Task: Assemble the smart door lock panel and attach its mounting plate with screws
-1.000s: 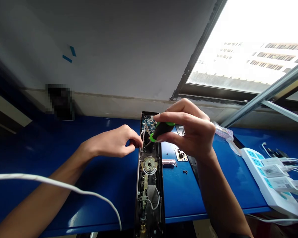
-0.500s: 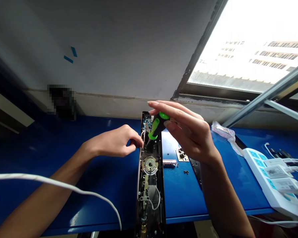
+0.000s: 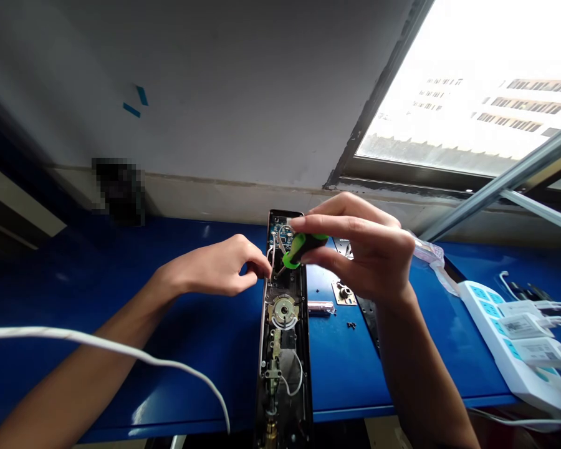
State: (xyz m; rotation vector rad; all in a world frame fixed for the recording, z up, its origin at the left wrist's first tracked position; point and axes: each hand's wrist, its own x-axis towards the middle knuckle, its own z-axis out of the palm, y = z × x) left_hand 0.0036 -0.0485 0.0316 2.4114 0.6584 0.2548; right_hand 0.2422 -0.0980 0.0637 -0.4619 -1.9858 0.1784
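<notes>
Matte grey plaster wall (image 3: 224,93), paler band along its base. Glossy blue tbl (image 3: 346,380) below. R side: window (image 3: 467,50), dark frame w/ rough, patchy edges; glass blown out by daylight. Smooth grey metal strut (image 3: 490,187) slants across it.

Long narrow black housing (image 3: 307,368), open-topped, lies lengthwise mid-tbl, near end overhanging the front edge; thin rim, innards exposed. R hand (image 3: 364,243) over its far half, thumb + fingers closed round a screwdriver. L hand (image 3: 224,265) at the housing's L rim, thumb & index curled nearly tip to tip; can't tell if anything's pinched btwn.

White plastic power strip (image 3: 489,325), blue socket faces, far R; adapters (image 3: 518,325) plugged in, printed labels too small to read. Smooth white cable (image 3: 140,353) crosses L forearm.

Screwdriver (image 3: 303,248): stubby black/green handle, thin metal shaft tilted down-L into the housing, tip near L fingertips. Inside: blue circuit board (image 3: 277,227) at far end, round metal disc (image 3: 284,310) mid. On tbl, R of housing: shiny pinkish cylinder (image 3: 320,307), sq. tan plate (image 3: 344,292) w/ round part, tiny dark screws (image 3: 351,325) in a cluster.
</notes>
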